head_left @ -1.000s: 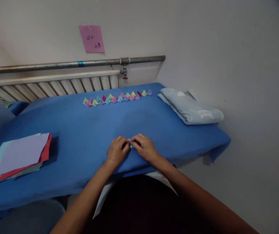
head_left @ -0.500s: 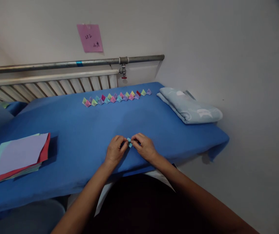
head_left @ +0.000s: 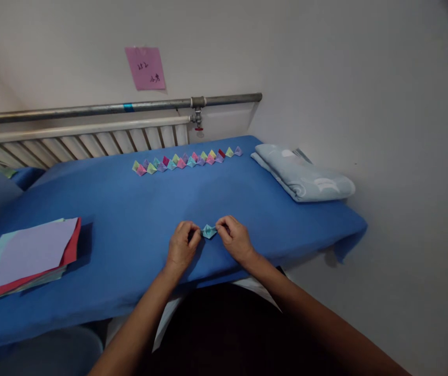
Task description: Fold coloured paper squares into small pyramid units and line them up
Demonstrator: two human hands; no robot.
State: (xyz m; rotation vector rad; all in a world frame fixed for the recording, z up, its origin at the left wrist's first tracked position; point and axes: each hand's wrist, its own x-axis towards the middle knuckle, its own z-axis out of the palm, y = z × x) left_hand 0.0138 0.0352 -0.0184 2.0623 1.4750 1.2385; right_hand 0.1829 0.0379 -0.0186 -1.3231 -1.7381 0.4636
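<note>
A small light-blue origami boat [head_left: 208, 231] is stretched between my two hands, just above the blue sheet [head_left: 141, 209] near the front edge. My left hand [head_left: 183, 245] pinches its left tip between thumb and fingers. Its right tip is pinched the same way by my right hand [head_left: 234, 237]. The boat's folded middle peak and lower point show in the gap between the hands. Farther back lie two staggered rows of small folded paper boats [head_left: 181, 163] in pink, green, purple, blue, yellow and red.
At the left lies a stack of coloured paper [head_left: 35, 250], lilac on top. A folded pale-blue blanket [head_left: 304, 175] sits at the right by the wall. Behind the bed run a metal pipe [head_left: 90, 110] and a radiator [head_left: 117, 140]. A pink note [head_left: 145, 69] hangs on the wall.
My hands have moved apart, and the light-blue paper between them has spread into a wider boat shape. The view has tilted slightly.
</note>
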